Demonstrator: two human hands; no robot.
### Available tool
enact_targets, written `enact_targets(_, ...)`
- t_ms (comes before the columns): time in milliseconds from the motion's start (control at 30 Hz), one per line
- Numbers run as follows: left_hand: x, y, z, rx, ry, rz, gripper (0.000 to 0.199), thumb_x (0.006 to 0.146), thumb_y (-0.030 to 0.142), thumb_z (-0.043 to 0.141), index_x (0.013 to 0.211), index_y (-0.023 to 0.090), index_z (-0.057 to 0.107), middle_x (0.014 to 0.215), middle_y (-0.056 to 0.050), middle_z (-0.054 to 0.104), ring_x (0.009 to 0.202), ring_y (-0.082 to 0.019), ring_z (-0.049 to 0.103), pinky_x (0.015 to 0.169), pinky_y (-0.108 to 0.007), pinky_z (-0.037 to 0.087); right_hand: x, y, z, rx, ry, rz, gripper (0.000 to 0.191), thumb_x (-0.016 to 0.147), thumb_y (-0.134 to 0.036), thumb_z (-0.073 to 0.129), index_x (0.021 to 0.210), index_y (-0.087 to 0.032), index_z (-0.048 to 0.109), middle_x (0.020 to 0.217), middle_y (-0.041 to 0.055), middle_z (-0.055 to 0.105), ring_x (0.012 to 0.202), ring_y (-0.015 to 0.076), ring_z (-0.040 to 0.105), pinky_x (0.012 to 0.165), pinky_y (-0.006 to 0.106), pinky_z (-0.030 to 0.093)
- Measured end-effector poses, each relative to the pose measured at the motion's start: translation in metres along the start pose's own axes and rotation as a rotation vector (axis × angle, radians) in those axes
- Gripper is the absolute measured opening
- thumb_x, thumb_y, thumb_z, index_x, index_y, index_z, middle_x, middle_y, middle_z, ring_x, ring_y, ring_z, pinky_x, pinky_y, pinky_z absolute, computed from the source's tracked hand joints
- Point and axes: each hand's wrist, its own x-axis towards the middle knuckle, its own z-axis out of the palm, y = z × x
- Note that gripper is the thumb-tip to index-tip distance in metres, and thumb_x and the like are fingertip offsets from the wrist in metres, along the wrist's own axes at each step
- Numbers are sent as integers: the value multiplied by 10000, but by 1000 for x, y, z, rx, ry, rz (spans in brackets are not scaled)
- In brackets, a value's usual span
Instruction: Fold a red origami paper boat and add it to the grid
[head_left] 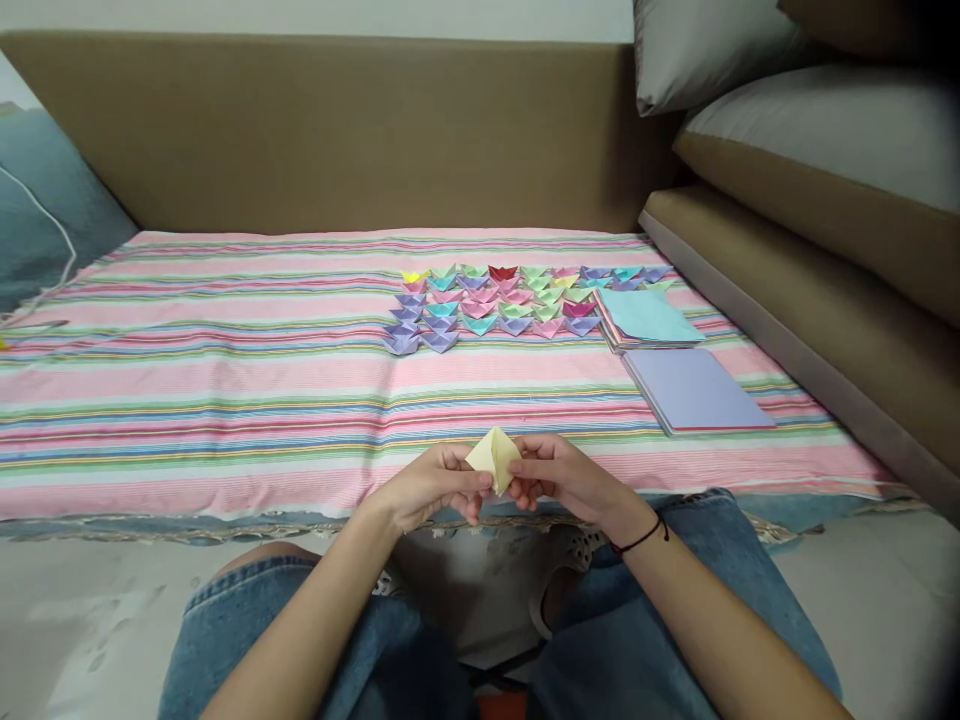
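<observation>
A small piece of pale yellow folded paper [493, 458], roughly diamond-shaped with a crease down its middle, is held up just above the near edge of the striped cloth. My left hand [433, 487] pinches its left side, thumb in front. On the other side my right hand [559, 476] grips the lower right part between thumb and fingers. Farther back, several rows of folded paper boats [480, 308] in purple, pink, green, blue, red and yellow stand on the cloth.
A striped cloth [225, 400] covers the seat. At the right lie a stack of light blue paper [652, 315] and a stack of lavender paper [697, 390]. Brown cushions [810, 250] line the right side, with a brown backrest [360, 140] behind. A white cord [45, 210] hangs at left.
</observation>
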Motion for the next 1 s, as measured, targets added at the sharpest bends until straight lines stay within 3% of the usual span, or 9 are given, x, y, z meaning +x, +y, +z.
enact_targets(100, 1, -2, 2, -57, 16, -12, 222, 663, 275, 758, 746, 100, 649, 623, 0, 620, 446, -73, 583, 465, -189, 538, -1, -1, 2, -9, -36, 8, 236, 777, -347, 677, 852, -123, 665, 696, 32, 676, 564, 95, 629, 512, 166, 478)
enact_targets(333, -3, 1, 3, -33, -92, -117, 254, 698, 292, 733, 850, 97, 671, 704, -60, 688, 474, -103, 635, 456, -166, 532, 0, 4, 4, -6, -39, 11, 253, 758, -350, 695, 849, -114, 683, 676, 37, 680, 538, 97, 618, 510, 179, 485)
enact_targets(633, -1, 1, 6, -46, 29, -110, 197, 657, 249, 762, 769, 99, 700, 694, -55, 704, 593, -106, 666, 546, -149, 534, 2, 3, 5, -19, -19, -38, 220, 783, -316, 667, 891, -125, 676, 686, 22, 660, 589, 98, 610, 566, 194, 488)
enact_targets(767, -1, 2, 4, 70, 121, -99, 227, 621, 277, 782, 770, 124, 704, 721, -50, 716, 604, -109, 665, 564, -169, 528, 5, 3, 6, -131, 45, -117, 224, 741, -316, 706, 861, -130, 676, 702, 14, 656, 610, 103, 599, 595, 213, 483)
enact_targets(1000, 0, -1, 3, 241, 163, -44, 283, 559, 269, 807, 787, 139, 701, 726, -39, 719, 654, -133, 664, 623, -216, 529, 10, 15, 2, -256, 113, -173, 223, 668, -304, 758, 779, -131, 671, 686, 13, 656, 603, 140, 611, 596, 269, 503)
